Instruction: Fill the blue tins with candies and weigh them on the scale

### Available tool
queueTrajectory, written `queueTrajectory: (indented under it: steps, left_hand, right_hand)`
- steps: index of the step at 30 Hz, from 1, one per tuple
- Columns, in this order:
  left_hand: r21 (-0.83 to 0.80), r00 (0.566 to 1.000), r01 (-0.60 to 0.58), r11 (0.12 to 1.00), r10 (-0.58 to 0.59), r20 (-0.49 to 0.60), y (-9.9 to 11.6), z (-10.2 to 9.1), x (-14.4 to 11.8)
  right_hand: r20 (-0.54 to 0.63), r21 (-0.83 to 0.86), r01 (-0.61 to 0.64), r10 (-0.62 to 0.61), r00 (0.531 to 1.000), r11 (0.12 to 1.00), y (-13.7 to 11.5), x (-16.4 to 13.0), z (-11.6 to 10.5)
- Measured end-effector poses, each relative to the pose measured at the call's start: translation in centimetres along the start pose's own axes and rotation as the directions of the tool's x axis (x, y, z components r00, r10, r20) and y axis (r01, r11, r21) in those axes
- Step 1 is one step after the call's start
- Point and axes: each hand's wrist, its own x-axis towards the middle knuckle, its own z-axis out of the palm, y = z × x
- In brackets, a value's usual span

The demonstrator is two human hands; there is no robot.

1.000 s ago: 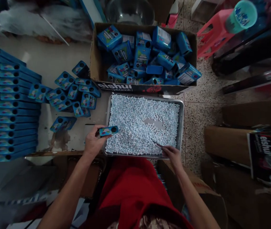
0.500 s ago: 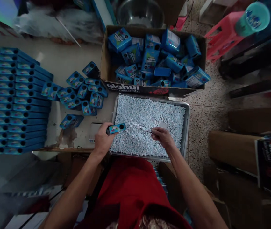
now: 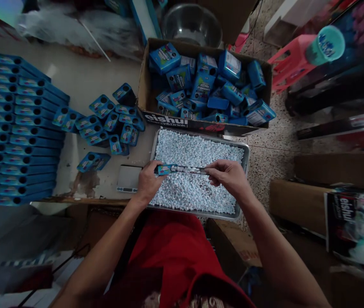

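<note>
My left hand (image 3: 149, 183) is closed around a small blue candy box (image 3: 165, 170), held on its side above the left part of a metal tray (image 3: 244, 175). Pale blue and white candies (image 3: 197, 147) fill this tray. Between thumb and fingers, my right hand (image 3: 228, 176) grips the right end of a narrow metal scoop (image 3: 202, 170). A row of candies lies along the scoop, and its left end meets the box's right end. Whether the tip is inside the box's hole, I cannot tell.
A carton (image 3: 162, 118) full of blue boxes stands behind the tray. Loose boxes (image 3: 103, 105) and a tall stack (image 3: 24, 128) of them are to the left. A scale (image 3: 129, 176) lies beside my left hand. A teal cup (image 3: 332, 45) sits on a pink stool (image 3: 292, 60).
The scoop has come up out of the candies, loaded, and its end is now at the box. My left hand and the box have shifted slightly right.
</note>
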Motion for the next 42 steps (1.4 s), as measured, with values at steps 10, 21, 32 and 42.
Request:
queueTrajectory:
  steps: [10, 21, 32, 42]
  left_hand:
    - [-0.214, 0.998, 0.058, 0.975, -0.055, 0.023, -0.4, -0.8, 0.1]
    - [-0.355, 0.968, 0.244, 0.902, -0.249, 0.031, -2.9, -3.8, -0.4]
    - [-0.175, 0.949, 0.314, 0.933, -0.316, 0.014, -2.3, -4.1, -2.9]
    - [-0.111, 0.991, 0.131, 0.985, -0.132, 0.001, 0.4, -2.2, -1.6]
  right_hand:
    - [-0.182, -0.078, -0.031, 0.017, 0.983, 0.996, 3.2, -2.7, -4.4]
    - [-0.159, 0.132, -0.205, 0.224, 0.961, 0.970, 15.2, 7.8, -2.8]
    - [0.125, 0.287, -0.240, 0.212, 0.969, 0.927, 11.8, 7.9, 3.4]
    - [0.134, 0.154, -0.164, 0.144, 0.980, 0.974, 0.8, 2.9, -1.0]
